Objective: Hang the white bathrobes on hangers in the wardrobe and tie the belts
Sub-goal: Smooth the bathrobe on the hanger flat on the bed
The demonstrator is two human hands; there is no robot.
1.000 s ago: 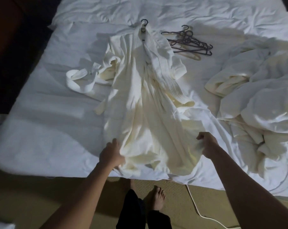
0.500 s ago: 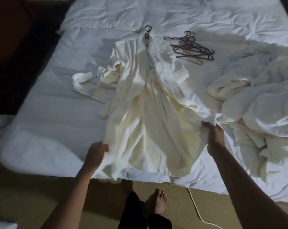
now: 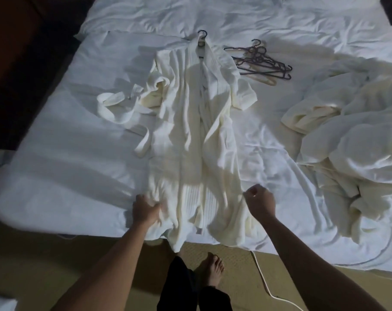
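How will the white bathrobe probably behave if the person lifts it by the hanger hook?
The bathrobe will probably hang limp: it lies creased on the bed. Its hem already droops past the edge where the left hand grips it. The belt, lying loose beside it, may trail.

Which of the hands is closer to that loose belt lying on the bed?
Left. The left hand grips the bathrobe hem just below the belt, on the same side. The right hand holds the opposite hem edge, across the robe from the belt.
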